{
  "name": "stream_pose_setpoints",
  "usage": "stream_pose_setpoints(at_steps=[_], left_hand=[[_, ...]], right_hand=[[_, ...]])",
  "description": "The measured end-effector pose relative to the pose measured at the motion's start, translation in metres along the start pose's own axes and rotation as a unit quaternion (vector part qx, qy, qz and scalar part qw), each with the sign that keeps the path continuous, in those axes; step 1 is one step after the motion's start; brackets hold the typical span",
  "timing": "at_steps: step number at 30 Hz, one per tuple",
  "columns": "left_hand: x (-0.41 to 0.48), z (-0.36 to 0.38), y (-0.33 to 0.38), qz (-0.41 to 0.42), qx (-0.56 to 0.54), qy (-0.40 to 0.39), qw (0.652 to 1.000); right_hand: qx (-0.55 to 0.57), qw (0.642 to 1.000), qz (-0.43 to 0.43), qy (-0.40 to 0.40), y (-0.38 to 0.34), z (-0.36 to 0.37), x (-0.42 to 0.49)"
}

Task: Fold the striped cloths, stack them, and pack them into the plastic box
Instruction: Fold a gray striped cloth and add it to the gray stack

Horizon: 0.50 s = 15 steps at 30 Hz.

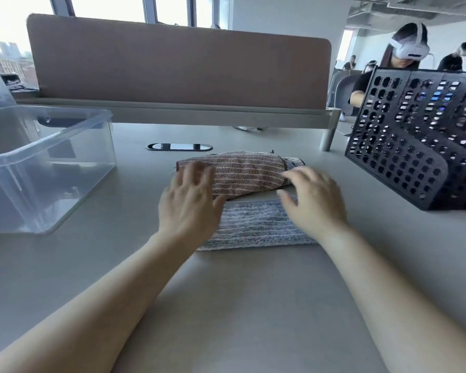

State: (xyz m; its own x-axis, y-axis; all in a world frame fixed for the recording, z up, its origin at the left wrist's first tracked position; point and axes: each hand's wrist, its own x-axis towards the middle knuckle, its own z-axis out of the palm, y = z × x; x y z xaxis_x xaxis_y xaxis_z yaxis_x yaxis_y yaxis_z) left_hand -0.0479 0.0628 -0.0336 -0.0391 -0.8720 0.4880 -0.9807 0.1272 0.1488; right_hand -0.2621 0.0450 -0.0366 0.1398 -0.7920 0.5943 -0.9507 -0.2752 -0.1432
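Observation:
A folded grey-blue striped cloth (256, 227) lies flat on the desk in front of me. Just behind it lies a brown striped cloth (242, 172), folded and slightly bulging, with another greyish cloth edge (293, 162) showing at its right end. My left hand (190, 203) hovers over the left ends of both cloths, fingers spread and blurred. My right hand (314, 200) is over the right ends, fingers relaxed, holding nothing. The clear plastic box (65, 135) stands at the left of the desk, with nothing visible inside.
A black perforated organiser (404, 146) stands at the right. A brown desk divider (178, 65) runs along the back, with a cable slot (179, 147) in the desk before it. A person wearing a headset (406, 49) sits beyond the divider.

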Motion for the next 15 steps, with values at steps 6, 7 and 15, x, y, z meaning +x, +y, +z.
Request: stream_pose_setpoints(at_steps=[6, 7, 15], left_hand=[[-0.013, 0.021, 0.01, 0.147, -0.016, -0.264, 0.953], [-0.012, 0.023, 0.007, 0.137, -0.012, -0.29, 0.947], [-0.012, 0.019, 0.002, 0.121, -0.018, -0.288, 0.95]], right_hand=[[0.033, 0.948, -0.037, -0.314, -0.029, 0.028, -0.01], [0.01, 0.942, -0.028, -0.333, -0.023, 0.026, -0.01], [-0.005, 0.937, 0.124, -0.325, 0.031, 0.018, -0.009]])
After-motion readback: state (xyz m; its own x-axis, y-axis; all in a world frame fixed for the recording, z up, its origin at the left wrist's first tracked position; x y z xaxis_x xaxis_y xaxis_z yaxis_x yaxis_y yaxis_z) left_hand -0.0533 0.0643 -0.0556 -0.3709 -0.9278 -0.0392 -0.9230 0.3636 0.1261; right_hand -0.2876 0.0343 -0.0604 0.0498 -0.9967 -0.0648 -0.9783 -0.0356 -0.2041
